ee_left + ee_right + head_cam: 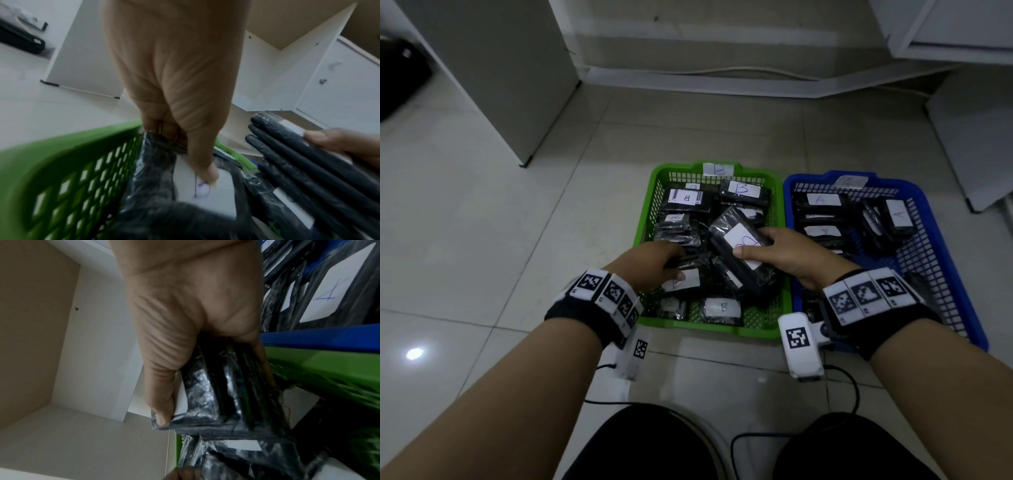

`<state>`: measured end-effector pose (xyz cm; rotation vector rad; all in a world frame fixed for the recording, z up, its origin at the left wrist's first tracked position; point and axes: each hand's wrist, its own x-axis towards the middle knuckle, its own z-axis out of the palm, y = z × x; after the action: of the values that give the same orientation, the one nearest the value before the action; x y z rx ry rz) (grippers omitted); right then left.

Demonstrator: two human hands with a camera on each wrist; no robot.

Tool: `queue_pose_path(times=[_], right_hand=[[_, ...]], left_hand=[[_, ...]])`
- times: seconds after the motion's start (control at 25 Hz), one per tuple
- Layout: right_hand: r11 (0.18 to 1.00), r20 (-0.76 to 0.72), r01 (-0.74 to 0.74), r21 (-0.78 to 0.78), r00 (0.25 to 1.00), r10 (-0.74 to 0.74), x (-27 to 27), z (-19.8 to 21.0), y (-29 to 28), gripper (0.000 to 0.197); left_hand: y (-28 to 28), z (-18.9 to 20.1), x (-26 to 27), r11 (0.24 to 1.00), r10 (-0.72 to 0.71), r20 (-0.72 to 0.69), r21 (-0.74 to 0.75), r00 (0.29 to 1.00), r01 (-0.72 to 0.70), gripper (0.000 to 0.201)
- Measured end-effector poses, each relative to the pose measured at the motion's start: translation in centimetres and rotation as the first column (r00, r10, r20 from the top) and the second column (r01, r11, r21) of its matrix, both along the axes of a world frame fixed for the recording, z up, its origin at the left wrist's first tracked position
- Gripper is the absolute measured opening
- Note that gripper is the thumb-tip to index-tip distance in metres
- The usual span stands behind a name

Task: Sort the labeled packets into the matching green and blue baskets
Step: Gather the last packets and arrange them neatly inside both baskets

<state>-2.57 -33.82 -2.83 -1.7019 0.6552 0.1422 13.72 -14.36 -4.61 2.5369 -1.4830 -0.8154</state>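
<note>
B-labeled packet [743, 255] held tilted over green basket [650, 205]. Right hand [787, 257] pinches it, thumb on label, fingers beneath. Left hand [654, 263] grips 2nd packet [685, 281] inside. Lower flat onto pile before release — keep clear of blue basket [941, 260] w/ A packets.

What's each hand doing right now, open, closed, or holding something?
Left hand: pinches a B-labeled packet lying in the green basket.
Right hand: grips a stack of black packets above that basket.
</note>
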Motion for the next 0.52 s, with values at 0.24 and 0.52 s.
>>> queue_pose_path(times=[0.24, 0.52], right_hand=[[0.999, -0.005, -0.034, -0.001, 0.999, 0.034, 0.5, -0.4, 1.0, 0.049], [0.977, -0.017, -0.213, -0.007, 0.977, 0.213, 3.3, -0.5, 3.5, 0.026]], left_hand=[[0.6, -1.8, -0.5, 0.964, -0.187, 0.044, 0.201, 0.981, 0.174, 0.032], [2.7, -0.4, 1.8, 0.958, -0.28, 0.259, 0.135, 0.925, 0.252, 0.031]])
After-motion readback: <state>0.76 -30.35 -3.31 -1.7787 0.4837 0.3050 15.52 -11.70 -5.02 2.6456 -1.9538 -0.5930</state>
